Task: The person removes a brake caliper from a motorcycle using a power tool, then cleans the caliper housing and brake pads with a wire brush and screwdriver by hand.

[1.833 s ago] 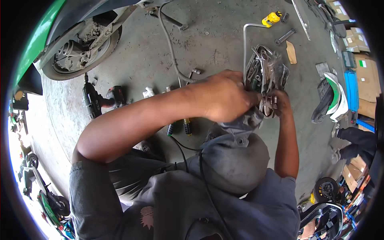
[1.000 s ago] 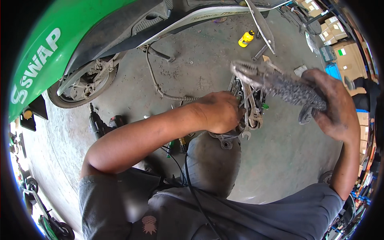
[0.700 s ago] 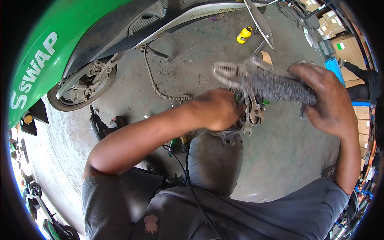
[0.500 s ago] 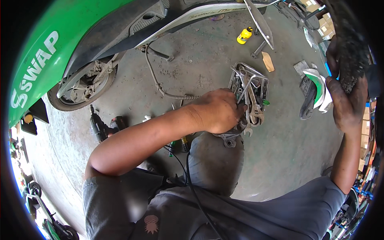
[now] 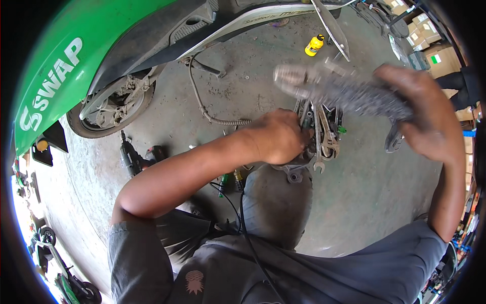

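Observation:
My left hand is closed in a fist over the dark metal part, which has a round hole and lies by my grey-trousered knee. What the fingers grip is hidden. My right hand is wrapped around a long, dark, rough-textured object with a paler blunt end. Motion blurs it, so its kind cannot be told. That object hangs over a metal tray of tools, partly covering it. An open-end wrench and an adjustable wrench stick out of the tray near my left fist.
A green scooter with a dirty wheel stands at the far left. Beside my left forearm lie a cordless power tool and screwdrivers. A yellow bottle stands at the back; cardboard boxes are stacked right.
My right hand has swung the dark object from upright at the far right down and leftward, over the tools. My left fist stays in nearly the same place.

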